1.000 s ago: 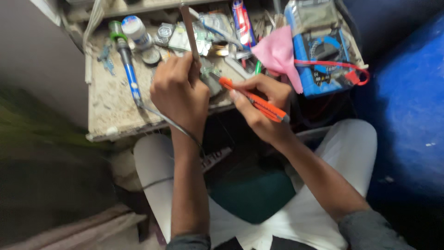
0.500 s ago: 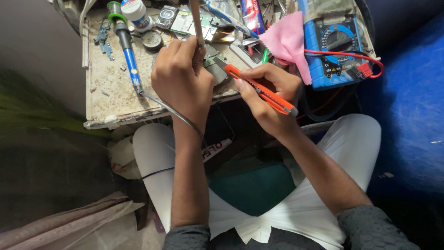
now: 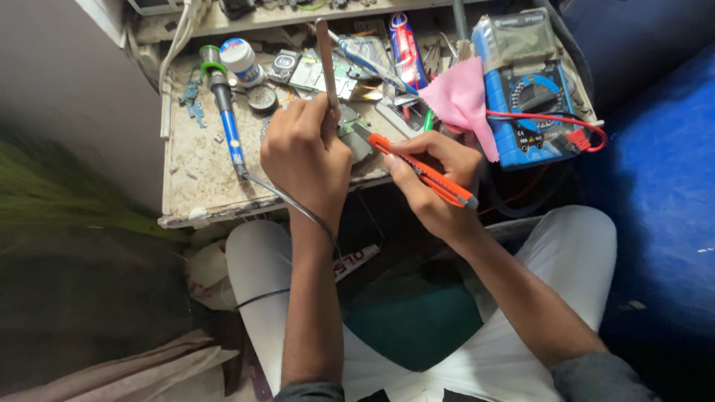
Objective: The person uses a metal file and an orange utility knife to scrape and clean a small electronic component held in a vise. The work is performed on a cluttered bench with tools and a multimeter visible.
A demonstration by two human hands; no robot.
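A thin stick (image 3: pixel 325 56) is gripped by the left hand (image 3: pixel 307 152), as before. An orange knife (image 3: pixel 423 170) is clamped by the right hand (image 3: pixel 432 182), now nearer the worktop (image 3: pixel 201 175).

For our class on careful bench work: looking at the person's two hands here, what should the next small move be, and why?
Probably ease the blade tip gently along the edge of the small part, in short strokes. The right hand holds the orange utility knife angled toward it, while the left hand pins it and grips a thin flat tool. The fingers sit close to the blade.
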